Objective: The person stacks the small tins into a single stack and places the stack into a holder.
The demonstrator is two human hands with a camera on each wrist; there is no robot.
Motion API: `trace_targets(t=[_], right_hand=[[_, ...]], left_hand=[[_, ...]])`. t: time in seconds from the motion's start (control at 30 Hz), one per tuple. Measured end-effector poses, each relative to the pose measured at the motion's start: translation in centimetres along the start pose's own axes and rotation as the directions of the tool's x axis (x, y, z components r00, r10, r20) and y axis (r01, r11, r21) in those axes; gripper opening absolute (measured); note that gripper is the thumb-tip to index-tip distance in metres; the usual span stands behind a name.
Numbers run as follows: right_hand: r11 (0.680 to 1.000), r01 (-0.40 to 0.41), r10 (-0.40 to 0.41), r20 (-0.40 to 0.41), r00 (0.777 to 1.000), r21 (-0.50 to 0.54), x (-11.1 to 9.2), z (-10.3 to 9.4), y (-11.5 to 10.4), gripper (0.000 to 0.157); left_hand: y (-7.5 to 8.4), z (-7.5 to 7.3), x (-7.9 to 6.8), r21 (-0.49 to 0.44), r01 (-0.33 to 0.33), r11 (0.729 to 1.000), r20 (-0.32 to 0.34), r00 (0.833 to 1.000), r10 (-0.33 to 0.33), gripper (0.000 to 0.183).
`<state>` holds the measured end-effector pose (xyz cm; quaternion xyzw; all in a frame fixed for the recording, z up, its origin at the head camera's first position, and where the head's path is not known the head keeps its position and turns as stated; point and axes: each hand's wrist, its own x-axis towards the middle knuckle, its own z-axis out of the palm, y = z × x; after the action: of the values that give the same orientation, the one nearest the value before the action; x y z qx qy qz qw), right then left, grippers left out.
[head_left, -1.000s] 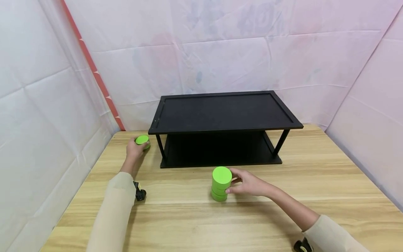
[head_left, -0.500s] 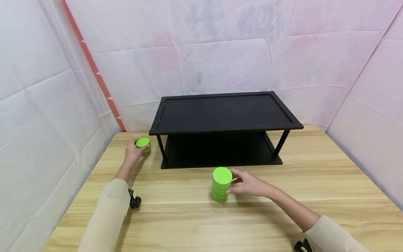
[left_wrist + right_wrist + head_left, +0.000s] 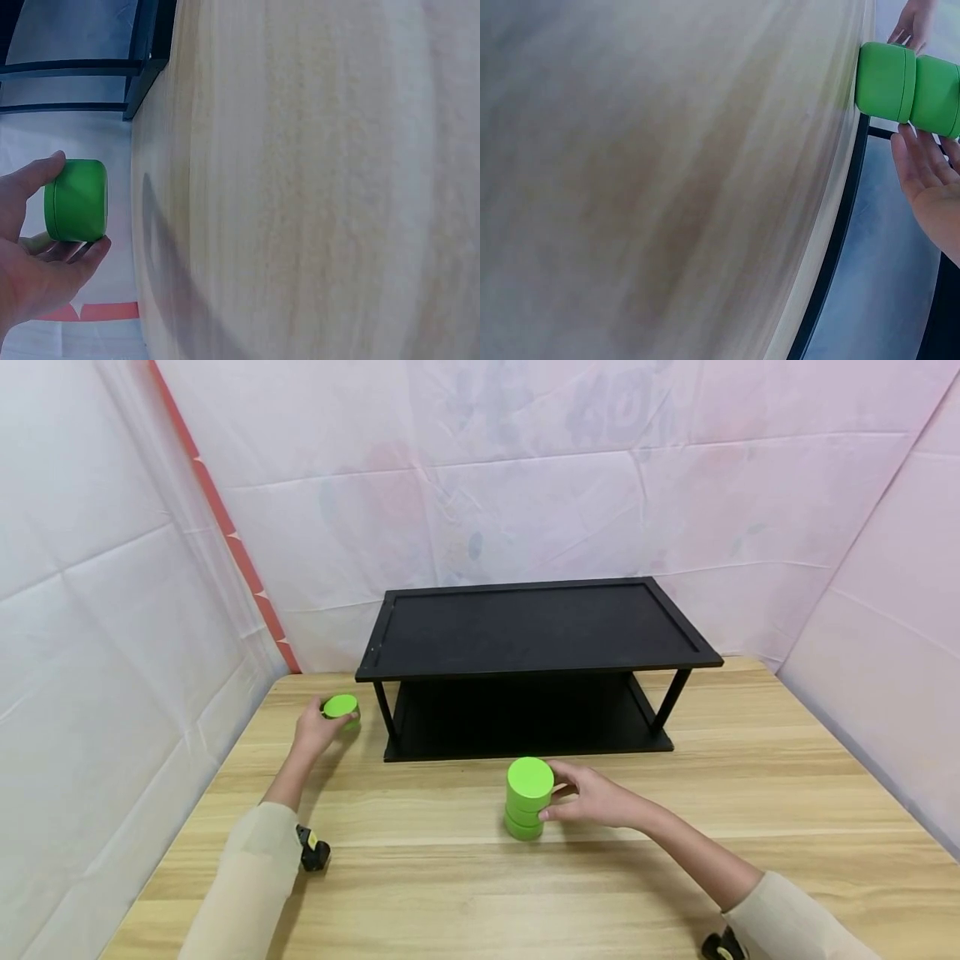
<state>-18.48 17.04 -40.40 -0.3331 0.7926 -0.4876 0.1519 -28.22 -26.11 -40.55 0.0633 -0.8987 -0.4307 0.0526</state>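
One can (image 3: 341, 706) in my left hand (image 3: 313, 727), stack (image 3: 528, 797) of two at my right hand (image 3: 596, 797).
Left hand pinches the can between thumb and fingers, off the surface (image 3: 450, 893), left of the rack (image 3: 536, 627). Stack stands upright on the surface in front of the rack; right hand's fingers, relaxed, touch its side. I'd judge the step as handling the can while steadying the stack; next move calls for keeping the can level, not nudging the stack.

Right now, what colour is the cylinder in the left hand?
Plain green: the cylinder in the left hand shows best in the left wrist view.
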Motion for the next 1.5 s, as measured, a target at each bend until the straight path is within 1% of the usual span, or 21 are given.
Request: trace_targets(t=[0.3, 0.43, 0.77, 1.0, 1.2, 1.5], right_hand=[[1.000, 0.000, 0.000, 0.004, 1.000, -0.002, 0.2, 0.0, 0.0, 0.067], [1.000, -0.001, 0.001, 0.006, 1.000, 0.004, 0.3, 0.0, 0.1, 0.066], [1.000, 0.006, -0.006, -0.002, 1.000, -0.002, 0.3, 0.0, 0.1, 0.067], [1.000, 0.013, -0.013, -0.008, 1.000, 0.001, 0.3, 0.0, -0.1, 0.067], [1.000, 0.005, -0.005, -0.002, 1.000, 0.007, 0.3, 0.1, -0.1, 0.067], [1.000, -0.003, 0.003, 0.007, 1.000, 0.003, 0.3, 0.0, 0.1, 0.066]], left_hand=[[0.3, -0.6, -1.2, -0.002, -0.033, 0.999, 0.033, 0.999, 0.033, 0.065], [0.5, -0.5, -1.8, -0.026, -0.050, 0.998, 0.047, 0.998, 0.051, 0.064], [1.3, -0.3, -3.1, -0.053, -0.055, 0.997, 0.063, 0.996, 0.059, 0.065], [2.0, 0.0, -4.1, -0.071, -0.089, 0.993, 0.069, 0.993, 0.094, 0.061], [2.1, 0.3, -4.6, -0.070, -0.113, 0.991, 0.064, 0.991, 0.117, 0.061], [2.5, 0.4, -5.4, -0.080, -0.132, 0.988, 0.079, 0.987, 0.138, 0.063]])
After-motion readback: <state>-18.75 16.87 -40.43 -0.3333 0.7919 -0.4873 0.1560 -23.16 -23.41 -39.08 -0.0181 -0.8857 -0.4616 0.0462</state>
